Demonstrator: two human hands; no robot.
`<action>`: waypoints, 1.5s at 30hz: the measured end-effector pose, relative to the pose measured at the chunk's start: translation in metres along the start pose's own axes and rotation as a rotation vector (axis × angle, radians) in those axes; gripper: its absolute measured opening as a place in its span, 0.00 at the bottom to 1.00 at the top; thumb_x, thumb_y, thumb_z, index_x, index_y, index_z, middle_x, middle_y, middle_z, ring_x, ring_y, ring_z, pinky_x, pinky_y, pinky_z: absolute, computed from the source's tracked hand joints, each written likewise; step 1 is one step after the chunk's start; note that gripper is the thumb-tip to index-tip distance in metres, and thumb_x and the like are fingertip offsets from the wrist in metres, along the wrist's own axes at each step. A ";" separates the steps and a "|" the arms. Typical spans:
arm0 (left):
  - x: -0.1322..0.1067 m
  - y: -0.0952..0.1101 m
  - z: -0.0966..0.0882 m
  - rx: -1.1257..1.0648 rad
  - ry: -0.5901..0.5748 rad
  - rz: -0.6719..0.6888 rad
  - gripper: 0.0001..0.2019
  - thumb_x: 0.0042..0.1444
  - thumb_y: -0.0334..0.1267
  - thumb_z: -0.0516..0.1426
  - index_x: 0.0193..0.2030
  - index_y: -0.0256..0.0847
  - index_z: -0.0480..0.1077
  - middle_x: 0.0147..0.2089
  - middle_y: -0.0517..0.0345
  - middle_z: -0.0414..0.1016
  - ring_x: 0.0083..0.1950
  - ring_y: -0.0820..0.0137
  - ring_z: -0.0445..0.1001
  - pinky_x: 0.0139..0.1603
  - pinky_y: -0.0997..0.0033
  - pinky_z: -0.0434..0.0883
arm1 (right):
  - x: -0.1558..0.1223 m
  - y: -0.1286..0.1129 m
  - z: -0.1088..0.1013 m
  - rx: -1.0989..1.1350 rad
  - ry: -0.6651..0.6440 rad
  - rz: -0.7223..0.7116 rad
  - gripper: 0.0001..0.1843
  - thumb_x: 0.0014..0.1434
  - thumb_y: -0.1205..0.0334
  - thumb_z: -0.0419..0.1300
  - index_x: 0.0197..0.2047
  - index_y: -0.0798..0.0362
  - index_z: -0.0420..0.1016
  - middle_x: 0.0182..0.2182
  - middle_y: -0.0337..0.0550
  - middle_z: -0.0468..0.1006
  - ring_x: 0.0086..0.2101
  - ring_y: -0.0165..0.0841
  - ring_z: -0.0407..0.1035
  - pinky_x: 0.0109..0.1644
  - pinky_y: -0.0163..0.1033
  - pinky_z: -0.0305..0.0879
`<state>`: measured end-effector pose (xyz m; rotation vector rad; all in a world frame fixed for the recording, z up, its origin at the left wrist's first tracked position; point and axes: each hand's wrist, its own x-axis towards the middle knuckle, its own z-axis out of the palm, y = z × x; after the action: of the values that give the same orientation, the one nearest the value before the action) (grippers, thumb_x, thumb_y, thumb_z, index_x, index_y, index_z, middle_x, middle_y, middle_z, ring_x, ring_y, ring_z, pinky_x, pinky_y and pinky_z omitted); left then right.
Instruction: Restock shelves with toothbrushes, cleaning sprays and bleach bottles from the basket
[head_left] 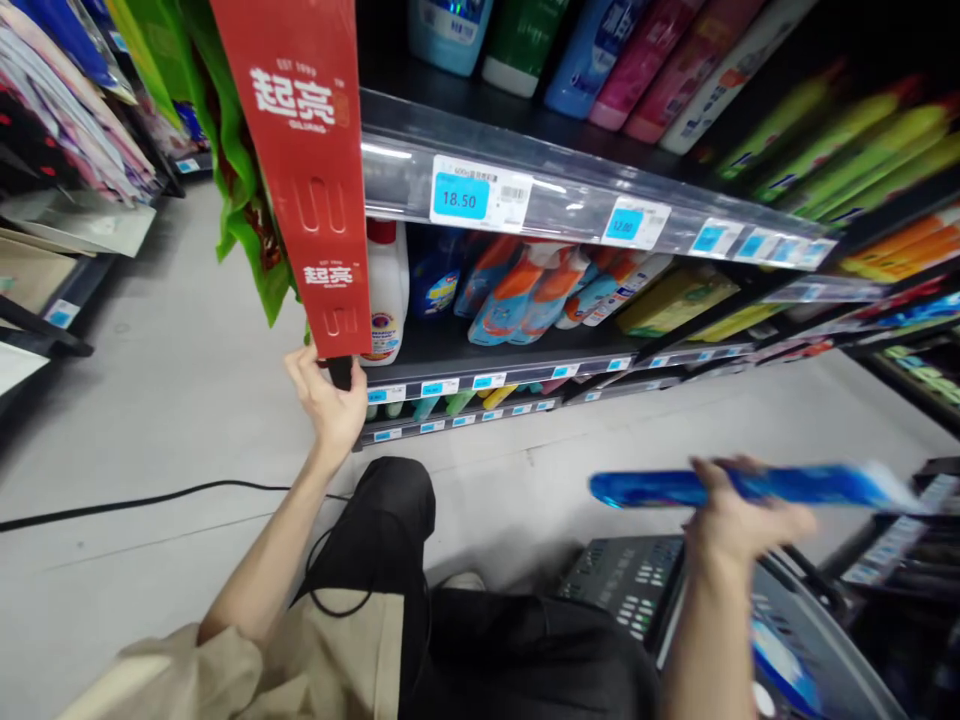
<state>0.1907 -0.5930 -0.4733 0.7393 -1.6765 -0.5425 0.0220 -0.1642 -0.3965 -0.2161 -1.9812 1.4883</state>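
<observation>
My left hand (327, 392) is closed round the dark shelf post (341, 373), just below the lower end of a tall red display panel (300, 130). Out to the right, my right hand (739, 510) grips a long, flat blue package (652, 488) around its middle. Motion blurs that package, and its kind cannot be made out. Below it stands a grey shopping basket (619, 580), where another blue and white package (784, 660) lies partly hidden by my right forearm.
Shelves hold spray bottles (517, 290), a white bottle with a red cap (388, 295) and several other bottles above. Price tags line the shelf edge (397, 190). A black cable (187, 488) crosses the floor at left. Another rack (892, 560) stands at right.
</observation>
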 end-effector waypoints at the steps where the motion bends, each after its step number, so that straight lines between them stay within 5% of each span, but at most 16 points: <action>1: 0.001 0.001 -0.001 0.007 -0.008 -0.011 0.24 0.54 0.35 0.62 0.58 0.33 0.66 0.53 0.40 0.68 0.56 0.55 0.71 0.60 0.52 0.73 | -0.015 0.006 0.023 0.059 -0.068 -0.001 0.24 0.33 0.48 0.77 0.29 0.42 0.70 0.33 0.50 0.78 0.41 0.52 0.79 0.54 0.63 0.77; 5: 0.001 0.006 -0.004 0.018 -0.032 0.006 0.27 0.56 0.35 0.61 0.62 0.30 0.65 0.55 0.38 0.68 0.59 0.55 0.70 0.60 0.54 0.74 | -0.087 0.021 0.094 0.026 -0.418 0.133 0.21 0.33 0.48 0.72 0.26 0.48 0.70 0.24 0.41 0.74 0.27 0.41 0.72 0.43 0.57 0.78; 8: -0.017 0.019 -0.009 -0.002 -0.002 0.032 0.30 0.61 0.32 0.58 0.70 0.27 0.60 0.64 0.31 0.64 0.66 0.54 0.67 0.66 0.54 0.71 | -0.125 0.021 0.106 -0.055 -0.563 0.226 0.18 0.34 0.51 0.71 0.22 0.49 0.69 0.21 0.40 0.73 0.23 0.37 0.68 0.34 0.47 0.73; 11: -0.067 0.037 -0.016 -0.039 -0.025 -0.002 0.35 0.63 0.31 0.57 0.76 0.30 0.52 0.73 0.30 0.56 0.76 0.53 0.59 0.74 0.52 0.64 | -0.139 0.013 0.103 -0.035 -0.624 0.261 0.16 0.34 0.53 0.72 0.22 0.50 0.70 0.20 0.39 0.74 0.23 0.36 0.67 0.30 0.42 0.67; 13: -0.113 0.048 -0.020 -0.141 -0.275 -0.034 0.33 0.67 0.35 0.57 0.76 0.36 0.53 0.75 0.34 0.58 0.77 0.54 0.57 0.77 0.51 0.60 | -0.138 0.006 0.102 -0.012 -0.595 0.266 0.17 0.34 0.54 0.72 0.24 0.51 0.71 0.19 0.37 0.73 0.22 0.34 0.66 0.29 0.40 0.64; 17: -0.186 0.060 -0.021 -0.537 -1.142 -0.321 0.30 0.68 0.47 0.59 0.72 0.40 0.60 0.68 0.40 0.71 0.67 0.56 0.73 0.69 0.55 0.71 | -0.137 -0.004 0.103 0.001 -0.555 0.276 0.18 0.36 0.54 0.74 0.24 0.52 0.70 0.19 0.34 0.71 0.21 0.30 0.63 0.28 0.38 0.61; 19: -0.204 0.063 -0.018 -0.657 -1.337 -0.554 0.31 0.62 0.50 0.64 0.68 0.39 0.63 0.61 0.44 0.77 0.58 0.57 0.79 0.60 0.58 0.75 | -0.139 -0.005 0.100 0.001 -0.577 0.272 0.19 0.37 0.54 0.75 0.25 0.52 0.71 0.20 0.33 0.71 0.22 0.30 0.63 0.27 0.38 0.60; 21: -0.210 0.063 -0.015 -0.691 -1.331 -0.702 0.31 0.58 0.49 0.67 0.64 0.39 0.66 0.55 0.48 0.81 0.52 0.59 0.81 0.55 0.61 0.76 | -0.142 -0.003 0.097 -0.004 -0.586 0.268 0.19 0.37 0.55 0.76 0.25 0.52 0.71 0.20 0.33 0.71 0.22 0.30 0.63 0.27 0.38 0.60; 24: -0.213 0.060 -0.015 -0.677 -1.297 -0.732 0.29 0.57 0.50 0.67 0.61 0.40 0.68 0.53 0.51 0.81 0.51 0.60 0.80 0.54 0.63 0.74 | -0.144 0.006 0.092 0.002 -0.567 0.297 0.21 0.37 0.54 0.79 0.26 0.52 0.72 0.19 0.32 0.70 0.22 0.29 0.62 0.27 0.37 0.60; 28: -0.220 0.052 -0.022 -0.656 -1.289 -0.816 0.32 0.61 0.55 0.65 0.66 0.42 0.63 0.56 0.49 0.79 0.53 0.61 0.80 0.54 0.63 0.76 | -0.142 0.020 0.090 0.110 -0.659 0.509 0.25 0.36 0.50 0.82 0.29 0.54 0.76 0.25 0.39 0.79 0.25 0.34 0.72 0.32 0.39 0.71; 33: -0.226 0.052 -0.023 -0.797 -1.213 -1.036 0.40 0.61 0.66 0.61 0.68 0.39 0.57 0.52 0.47 0.76 0.31 0.71 0.76 0.28 0.70 0.76 | -0.138 0.030 0.093 0.362 -0.885 0.786 0.30 0.40 0.44 0.82 0.40 0.54 0.80 0.35 0.47 0.85 0.32 0.41 0.81 0.35 0.42 0.78; 39: -0.223 0.058 -0.018 -0.714 -1.054 -1.027 0.41 0.65 0.73 0.49 0.66 0.36 0.64 0.37 0.56 0.76 0.17 0.78 0.61 0.14 0.75 0.59 | -0.147 0.015 0.089 0.478 -0.759 0.816 0.28 0.44 0.42 0.80 0.36 0.54 0.79 0.35 0.45 0.85 0.36 0.41 0.82 0.38 0.42 0.81; 41: -0.225 0.056 -0.020 -0.628 -1.031 -0.926 0.36 0.68 0.69 0.47 0.65 0.39 0.66 0.43 0.51 0.79 0.23 0.75 0.69 0.20 0.74 0.67 | -0.151 0.009 0.084 0.495 -0.695 0.828 0.27 0.46 0.41 0.79 0.37 0.53 0.78 0.34 0.44 0.85 0.37 0.41 0.82 0.39 0.42 0.81; 43: -0.229 0.052 -0.023 -0.553 -1.019 -0.758 0.30 0.71 0.62 0.49 0.66 0.41 0.67 0.54 0.46 0.78 0.41 0.67 0.80 0.39 0.70 0.78 | -0.152 0.007 0.079 0.506 -0.641 0.827 0.28 0.46 0.40 0.79 0.37 0.52 0.76 0.33 0.42 0.84 0.37 0.40 0.82 0.40 0.42 0.81; 45: -0.232 0.050 -0.025 -0.513 -1.024 -0.554 0.28 0.71 0.57 0.54 0.69 0.42 0.64 0.65 0.42 0.73 0.62 0.59 0.76 0.58 0.62 0.77 | -0.151 0.008 0.078 0.521 -0.596 0.821 0.29 0.46 0.40 0.79 0.38 0.52 0.76 0.33 0.41 0.84 0.37 0.40 0.82 0.41 0.42 0.81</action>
<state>0.2367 -0.3902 -0.5909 0.5502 -2.0689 -1.9051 0.0924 -0.2974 -0.4746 -0.4264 -1.9176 2.8085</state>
